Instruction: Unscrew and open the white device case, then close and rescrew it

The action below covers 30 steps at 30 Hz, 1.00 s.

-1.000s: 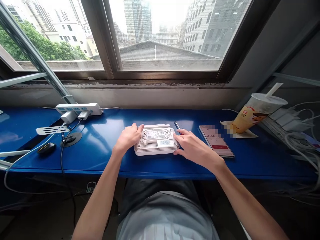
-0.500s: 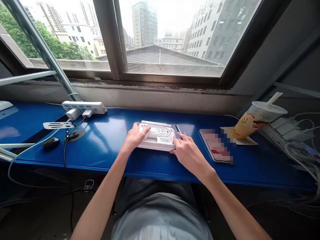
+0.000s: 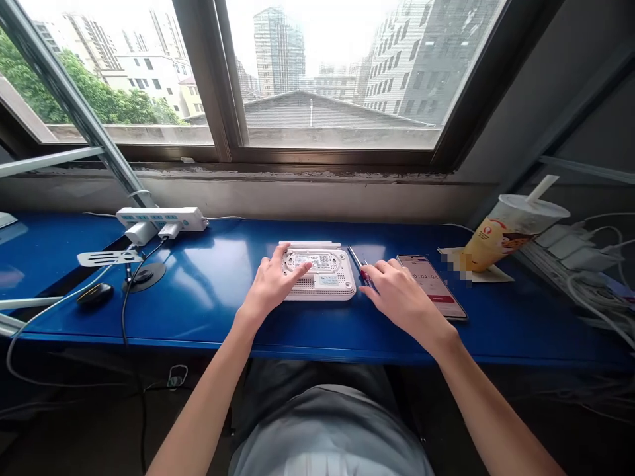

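A white router (image 3: 330,291) lies underside up on the blue desk, with its vents, labels and a raised oval part showing. My left hand (image 3: 270,284) grips its left side, thumb across the underside and a finger at the far corner; the other fingers are partly hidden. Just right of the router, my right hand (image 3: 397,291) is closed around the handle end of a slim screwdriver (image 3: 355,255). The tool's metal shaft points away from me, and a bit of red handle shows between thumb and fingers. Whether a second tool lies beside it I cannot tell.
A phone (image 3: 441,301) with its screen lit lies partly behind my right hand. Farther right, a drink cup (image 3: 506,235) with a straw stands on a napkin, beside chargers and cables. To the left are a power strip (image 3: 188,217), a black mouse (image 3: 95,295) and a cable hole cover (image 3: 149,276).
My right hand has let go of the router's right side and moved right onto the screwdriver. The router now lies flatter, and my left hand stays on it with the thumb farther across.
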Available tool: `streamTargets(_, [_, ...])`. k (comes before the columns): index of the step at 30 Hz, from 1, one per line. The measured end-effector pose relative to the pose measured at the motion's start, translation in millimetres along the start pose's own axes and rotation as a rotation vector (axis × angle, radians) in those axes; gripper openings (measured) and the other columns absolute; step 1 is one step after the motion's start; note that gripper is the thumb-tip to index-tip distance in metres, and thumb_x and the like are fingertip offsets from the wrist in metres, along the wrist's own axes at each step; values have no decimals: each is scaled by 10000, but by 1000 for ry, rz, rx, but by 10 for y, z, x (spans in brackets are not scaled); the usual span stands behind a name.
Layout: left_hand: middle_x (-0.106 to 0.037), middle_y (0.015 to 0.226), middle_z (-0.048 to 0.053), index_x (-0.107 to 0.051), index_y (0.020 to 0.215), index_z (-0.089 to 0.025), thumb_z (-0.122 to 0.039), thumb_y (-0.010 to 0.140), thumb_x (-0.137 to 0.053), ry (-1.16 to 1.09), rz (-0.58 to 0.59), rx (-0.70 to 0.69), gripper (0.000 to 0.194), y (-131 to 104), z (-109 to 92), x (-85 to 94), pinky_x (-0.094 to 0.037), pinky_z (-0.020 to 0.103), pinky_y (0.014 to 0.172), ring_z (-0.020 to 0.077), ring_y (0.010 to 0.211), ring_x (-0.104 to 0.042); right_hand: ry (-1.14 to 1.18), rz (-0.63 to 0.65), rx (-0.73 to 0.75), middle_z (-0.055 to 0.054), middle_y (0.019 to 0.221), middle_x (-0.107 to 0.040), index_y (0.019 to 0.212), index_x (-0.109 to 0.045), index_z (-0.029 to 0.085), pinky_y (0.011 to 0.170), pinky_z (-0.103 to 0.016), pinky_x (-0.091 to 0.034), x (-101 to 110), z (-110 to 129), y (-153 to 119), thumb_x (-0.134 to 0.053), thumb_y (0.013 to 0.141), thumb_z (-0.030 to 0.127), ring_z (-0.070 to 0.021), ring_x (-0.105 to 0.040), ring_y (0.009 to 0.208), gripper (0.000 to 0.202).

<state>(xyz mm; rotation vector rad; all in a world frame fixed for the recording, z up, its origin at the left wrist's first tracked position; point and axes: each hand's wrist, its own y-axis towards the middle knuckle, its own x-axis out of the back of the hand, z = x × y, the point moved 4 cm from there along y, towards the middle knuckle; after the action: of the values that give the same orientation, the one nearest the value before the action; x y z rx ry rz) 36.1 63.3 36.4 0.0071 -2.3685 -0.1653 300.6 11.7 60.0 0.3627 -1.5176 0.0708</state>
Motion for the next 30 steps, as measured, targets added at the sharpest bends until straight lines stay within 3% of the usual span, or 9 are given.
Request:
streamTargets(5, [-687,1193,124,-459,1611,-320,-855,856,-637,-7,-21,-92,942,-52,-24,16,-560,468,980,358,1202,-629,-15,17,-14,-192,1259,-705,1368,-700,123,928,-461,-613,-87,2,52,-668,1036,234,-352,-662,1149,352])
streamTargets(13, [-626,1282,112,-438,1616,-416,-840,940,-516,-39,-12,-75,802,-128,10,-3,-588,450,935,306,1117,-649,-54,71,-57,-226,1235,-700,1371,-686,77,941,-455,-584,-106,23,76,-578,1070,234,-357,-656,1132,355])
streamTargets(20, [-608,1209,101,-467,1578,-416,-811,899,-632,-49,-18,-82,802,-141,2,1,-579,432,963,306,1155,-629,-76,66,-78,-243,1212,-704,1348,-674,58,924,-464,-581,-120,80,102,-486,1073,159,-357,-656,1111,348])
streamTargets(25, [-613,1203,101,-459,1586,-393,-797,862,-697,-43,-15,-89,862,-144,-7,8,-574,432,956,315,1165,-611,-68,61,-80,-252,1219,-711,1333,-671,55,930,-480,-596,-136,99,92,-514,1066,191,-368,-658,1122,338])
streamTargets(30, [-641,1294,105,-458,1581,-366,-804,834,-722,-31,-14,-124,906,-124,1,-4,-559,447,974,345,1243,-565,-52,68,-29,-225,1160,-734,1279,-698,107,876,-463,-621,-96,148,26,-514,1048,176,-360,-676,1072,303])
